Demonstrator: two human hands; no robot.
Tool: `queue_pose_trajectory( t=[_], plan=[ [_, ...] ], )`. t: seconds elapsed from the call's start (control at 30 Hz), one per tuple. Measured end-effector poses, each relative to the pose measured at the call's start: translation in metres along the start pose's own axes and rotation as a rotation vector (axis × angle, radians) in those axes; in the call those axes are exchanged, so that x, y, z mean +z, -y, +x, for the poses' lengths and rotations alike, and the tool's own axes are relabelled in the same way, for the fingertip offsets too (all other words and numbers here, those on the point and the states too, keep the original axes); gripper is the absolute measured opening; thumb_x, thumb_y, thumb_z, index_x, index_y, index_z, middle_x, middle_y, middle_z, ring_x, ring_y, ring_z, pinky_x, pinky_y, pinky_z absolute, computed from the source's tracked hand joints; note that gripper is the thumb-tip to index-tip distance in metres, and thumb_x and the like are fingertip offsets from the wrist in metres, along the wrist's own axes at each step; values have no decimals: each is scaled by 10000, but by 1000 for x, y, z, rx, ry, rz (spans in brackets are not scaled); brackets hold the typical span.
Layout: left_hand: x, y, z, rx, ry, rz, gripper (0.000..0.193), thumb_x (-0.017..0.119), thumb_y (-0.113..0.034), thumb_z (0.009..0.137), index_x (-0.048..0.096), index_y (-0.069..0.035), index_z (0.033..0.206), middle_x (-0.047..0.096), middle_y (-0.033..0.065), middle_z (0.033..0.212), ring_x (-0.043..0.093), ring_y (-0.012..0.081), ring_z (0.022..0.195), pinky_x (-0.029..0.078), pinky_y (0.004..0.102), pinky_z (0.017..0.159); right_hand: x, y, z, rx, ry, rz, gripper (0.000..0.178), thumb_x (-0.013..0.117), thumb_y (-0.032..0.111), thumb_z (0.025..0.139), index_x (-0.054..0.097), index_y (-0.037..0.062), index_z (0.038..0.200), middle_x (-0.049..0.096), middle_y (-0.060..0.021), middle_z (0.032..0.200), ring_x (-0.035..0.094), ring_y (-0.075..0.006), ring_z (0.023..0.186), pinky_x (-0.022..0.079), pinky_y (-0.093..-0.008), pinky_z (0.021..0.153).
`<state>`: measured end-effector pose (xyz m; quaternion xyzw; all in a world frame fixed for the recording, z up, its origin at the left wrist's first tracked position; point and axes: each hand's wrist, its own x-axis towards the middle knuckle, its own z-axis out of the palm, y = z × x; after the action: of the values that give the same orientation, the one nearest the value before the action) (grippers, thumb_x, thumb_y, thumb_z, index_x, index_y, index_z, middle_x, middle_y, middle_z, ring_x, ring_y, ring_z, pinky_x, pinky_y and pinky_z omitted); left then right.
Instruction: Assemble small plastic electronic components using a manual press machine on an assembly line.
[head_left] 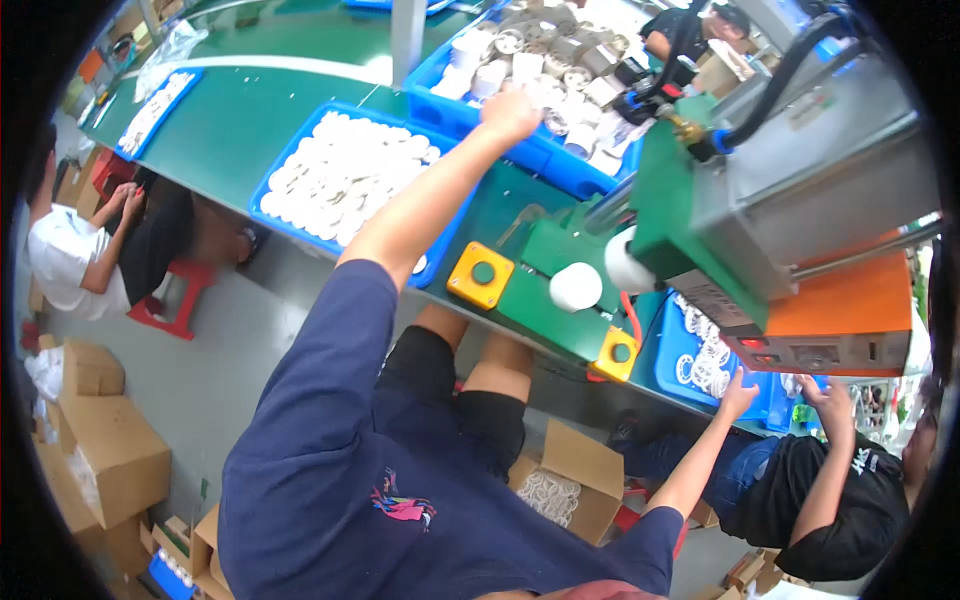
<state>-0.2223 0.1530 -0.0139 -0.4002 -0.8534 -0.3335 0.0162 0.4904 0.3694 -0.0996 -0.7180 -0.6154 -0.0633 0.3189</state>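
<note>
My left hand (512, 112) reaches across the bench into a blue crate (450, 112) heaped with white and beige cylindrical parts (490, 78). Its fingers bend down among the parts and are partly hidden, so whether they grip one is unclear. My right hand (738, 396) is low on the right, at the front edge of a blue tray (668, 372) of white ribbed rings (712, 352). Two of its fingers show apart, with nothing visible between them. Between my arms a rounded white piece (575, 287) sits on the green machine base (545, 315).
A press with a grey body (830, 170) stands right, a white dome (626, 260) under its head. Yellow button boxes (480, 274) (616, 355) flank the base. A blue tray of white discs (345, 175) lies left. Co-workers sit left (80, 250) and right (830, 490).
</note>
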Motion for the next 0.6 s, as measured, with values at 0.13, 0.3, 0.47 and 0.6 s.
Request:
queue_pose_trajectory(
  t=[0.13, 0.3, 0.47, 0.6],
  plan=[
    [49, 64, 83, -18, 172, 1, 495, 533, -401, 899, 690, -94, 1254, 666, 152, 1322, 637, 357, 1218, 510, 515, 1001, 3, 11, -15, 12, -95, 190, 769, 708, 467, 907, 497, -137, 1334, 601, -320, 1287, 581, -450, 1205, 445, -475, 1050],
    [80, 78, 106, 27, 72, -6, 428, 564, -335, 856, 742, -77, 1147, 707, 181, 1208, 675, 364, 1127, 525, 457, 973, -18, 22, -48, 40, -4, 378, 609, 733, 351, 931, 559, -110, 1290, 659, -244, 1194, 656, -310, 1094, 517, -405, 964],
    [46, 48, 105, 475, 179, 62, 289, 649, -249, 734, 728, 11, 831, 727, 229, 949, 707, 356, 971, 549, 477, 852, -37, 36, -66, 154, -138, 590, 481, 664, 265, 994, 562, -112, 1274, 657, -220, 1203, 634, -290, 1110, 493, -387, 990],
    [44, 49, 85, 93, 52, -76, 466, 746, -225, 683, 656, -17, 1090, 683, 255, 1077, 678, 374, 1021, 538, 448, 925, -45, 51, -122, 128, -229, 666, 417, 649, 213, 1001, 563, -95, 1269, 645, -218, 1218, 638, -291, 1119, 502, -382, 995]
  ],
)
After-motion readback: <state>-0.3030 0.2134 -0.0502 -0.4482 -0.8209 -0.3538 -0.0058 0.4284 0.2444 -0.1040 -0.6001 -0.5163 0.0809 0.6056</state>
